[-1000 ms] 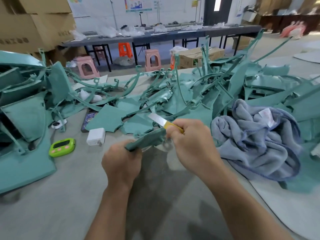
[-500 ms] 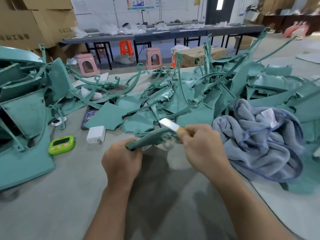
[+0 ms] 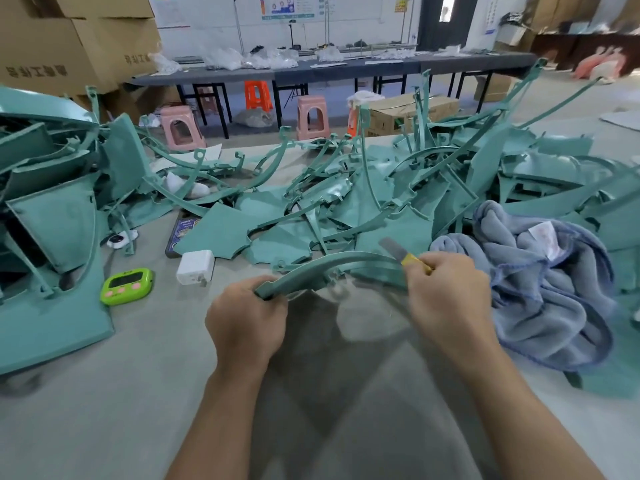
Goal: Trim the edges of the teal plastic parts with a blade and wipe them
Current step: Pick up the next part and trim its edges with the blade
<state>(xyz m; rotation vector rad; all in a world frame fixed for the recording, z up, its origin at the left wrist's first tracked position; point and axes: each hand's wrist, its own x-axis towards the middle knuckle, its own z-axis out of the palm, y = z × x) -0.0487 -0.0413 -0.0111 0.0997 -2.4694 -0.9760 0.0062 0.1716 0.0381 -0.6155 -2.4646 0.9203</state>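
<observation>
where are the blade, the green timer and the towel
blade (image 3: 390, 248): head view, bare metal near the tip
green timer (image 3: 126, 286): head view, middle of its face
blue-grey towel (image 3: 554, 299): head view, middle folds

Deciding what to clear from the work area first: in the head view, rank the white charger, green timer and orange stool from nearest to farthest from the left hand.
1. The white charger: on the table, just up and left of the left hand.
2. The green timer: farther left on the table.
3. The orange stool: on the floor, well beyond the table's far edge.
</observation>
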